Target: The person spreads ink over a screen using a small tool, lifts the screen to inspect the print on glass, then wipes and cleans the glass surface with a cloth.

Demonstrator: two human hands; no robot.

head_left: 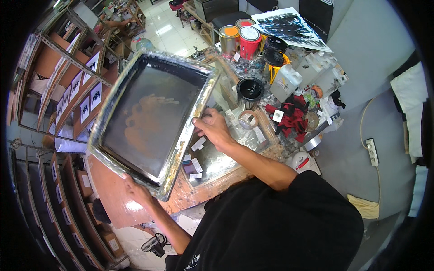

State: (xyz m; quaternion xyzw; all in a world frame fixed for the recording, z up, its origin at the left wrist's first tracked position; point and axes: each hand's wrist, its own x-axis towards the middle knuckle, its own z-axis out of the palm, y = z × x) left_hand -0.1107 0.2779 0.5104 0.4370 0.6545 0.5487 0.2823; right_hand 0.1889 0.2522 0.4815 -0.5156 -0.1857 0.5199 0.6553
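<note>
Wooden-framed screen (151, 124) held in both hands above the left part of a worktable (120, 201). Its frame is smeared with dark and pale paint; the inner border is black, and a brownish, irregular patch shows in the middle of the grey mesh.

The left hand (138, 192) pinches the near side of the frame, its fingers partly hidden beneath. The right hand (216, 130) pinches the right side, thumb on the frame and the other fingers curled behind it.

Right of the screen, a glass pane (214, 169) lies on the table, with white paper slips (195, 165) on it. Just beyond the right hand is a roll of tape (247, 119); farther back stands a black pot (250, 89). At the far end are an orange-topped can (229, 39) and a red can (250, 45), side by side. To the right, a white jug (285, 83) stands near red and black rags (289, 119).

Far left: shelves (68, 54) bearing white sheets with dark prints (95, 95).
</note>
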